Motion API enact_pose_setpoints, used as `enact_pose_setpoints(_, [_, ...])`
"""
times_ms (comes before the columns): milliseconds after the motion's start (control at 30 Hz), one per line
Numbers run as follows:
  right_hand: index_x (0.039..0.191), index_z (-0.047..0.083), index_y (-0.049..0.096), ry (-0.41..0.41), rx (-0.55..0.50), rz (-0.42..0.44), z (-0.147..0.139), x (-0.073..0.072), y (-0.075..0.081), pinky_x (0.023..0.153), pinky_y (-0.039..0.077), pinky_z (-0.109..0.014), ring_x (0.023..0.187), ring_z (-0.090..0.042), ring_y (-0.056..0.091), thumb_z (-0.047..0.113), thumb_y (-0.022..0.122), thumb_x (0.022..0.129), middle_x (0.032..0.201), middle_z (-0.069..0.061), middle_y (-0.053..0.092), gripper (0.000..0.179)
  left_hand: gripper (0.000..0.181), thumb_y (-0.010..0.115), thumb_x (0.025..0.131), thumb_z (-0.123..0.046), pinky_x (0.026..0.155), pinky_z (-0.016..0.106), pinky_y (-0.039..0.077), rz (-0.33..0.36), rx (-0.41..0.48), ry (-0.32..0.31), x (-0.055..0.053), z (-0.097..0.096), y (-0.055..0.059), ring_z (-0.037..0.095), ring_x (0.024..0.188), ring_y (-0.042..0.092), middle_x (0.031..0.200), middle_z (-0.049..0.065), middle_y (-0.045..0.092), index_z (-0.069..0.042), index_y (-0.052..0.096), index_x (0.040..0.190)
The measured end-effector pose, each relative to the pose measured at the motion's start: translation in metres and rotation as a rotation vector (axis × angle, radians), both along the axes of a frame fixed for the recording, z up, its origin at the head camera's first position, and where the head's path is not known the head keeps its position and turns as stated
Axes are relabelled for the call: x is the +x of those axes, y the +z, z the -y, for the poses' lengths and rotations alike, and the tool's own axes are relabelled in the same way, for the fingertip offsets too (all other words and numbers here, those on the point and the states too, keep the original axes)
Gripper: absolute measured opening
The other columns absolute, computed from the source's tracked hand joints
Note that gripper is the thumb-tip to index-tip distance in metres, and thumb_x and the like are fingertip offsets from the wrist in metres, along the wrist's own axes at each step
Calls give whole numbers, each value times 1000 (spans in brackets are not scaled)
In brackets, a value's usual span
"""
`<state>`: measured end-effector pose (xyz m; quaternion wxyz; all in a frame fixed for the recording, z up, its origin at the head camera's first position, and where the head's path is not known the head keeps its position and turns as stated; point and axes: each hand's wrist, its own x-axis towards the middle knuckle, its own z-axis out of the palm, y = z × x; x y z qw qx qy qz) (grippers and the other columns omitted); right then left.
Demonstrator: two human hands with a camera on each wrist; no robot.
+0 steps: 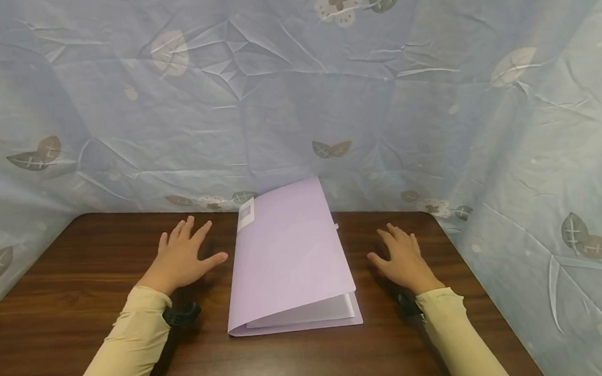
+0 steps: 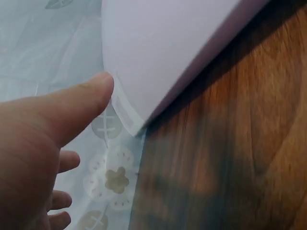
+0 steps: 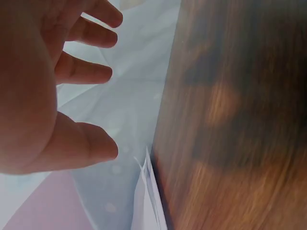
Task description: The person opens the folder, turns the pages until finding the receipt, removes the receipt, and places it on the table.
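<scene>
A lilac folder point(image 1: 289, 252) lies on the brown wooden table, its spine on the left and its front cover lifted a little on the right. White sheets point(image 1: 308, 312) show under the cover, and a pale label point(image 1: 246, 214) sits at its upper left. To the left of the folder, my left hand point(image 1: 183, 258) hovers with fingers spread, touching nothing. My right hand point(image 1: 402, 259) is held off the folder's right side, fingers apart and holding nothing. In the right wrist view the edges of the sheets point(image 3: 146, 201) appear below the thumb.
The wooden table point(image 1: 301, 363) runs back to a pale blue curtain point(image 1: 286, 114) with leaf and flower prints, which also hangs along the left and right sides. The folder's far edge is close to the back curtain. Dark bands point(image 1: 182, 315) circle both wrists.
</scene>
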<state>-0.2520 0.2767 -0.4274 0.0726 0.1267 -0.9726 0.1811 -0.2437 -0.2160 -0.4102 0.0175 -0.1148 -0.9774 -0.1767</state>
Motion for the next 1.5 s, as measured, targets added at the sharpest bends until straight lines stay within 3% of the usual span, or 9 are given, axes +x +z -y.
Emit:
enact_pose_setpoints(467, [146,-4,52,147,-37,25,15,0,3,119,24,-67,145,-50,38,30,69,98,156,-30,43,61,91,60,95,-67,117,75,13,-70,36,-151,7,-32,16,55,151,20,165,31,23,-8,37,160])
enact_pose_setpoints(600, [144,-2,55,216,-87,39,21,-1,2,117,30,-66,147,-48,37,27,71,97,156,-27,44,57,89,63,93,-66,119,71,17,-102,64,-223,11,-50,21,53,150,26,163,30,30,-9,42,158])
enact_pose_setpoints(767, [143,0,57,273,-86,48,28,-3,-2,118,31,-63,149,-44,35,23,72,97,157,-23,45,53,85,71,90,-62,119,66,25,-154,85,-362,21,-78,21,48,148,34,160,26,38,-13,48,155])
enact_pose_setpoints(900, [141,1,59,324,-89,60,35,-4,-3,118,33,-59,146,-42,41,22,74,95,154,-22,49,52,88,72,86,-66,118,64,30,-153,90,-452,31,-99,23,46,148,35,160,23,39,-17,49,155])
enact_pose_setpoints(1133, [142,8,61,397,-100,113,42,-4,-4,118,36,-54,142,-34,49,25,76,95,149,-11,56,52,101,70,78,-79,121,56,29,-120,75,-520,43,-127,22,42,150,34,163,19,37,-22,46,157])
enact_pose_setpoints(1500, [145,5,59,348,-31,217,40,-3,-7,118,36,-56,143,-38,47,30,77,94,152,-16,55,59,107,74,74,-77,122,62,22,-95,-11,-534,43,-145,7,39,154,27,167,19,30,-21,41,160])
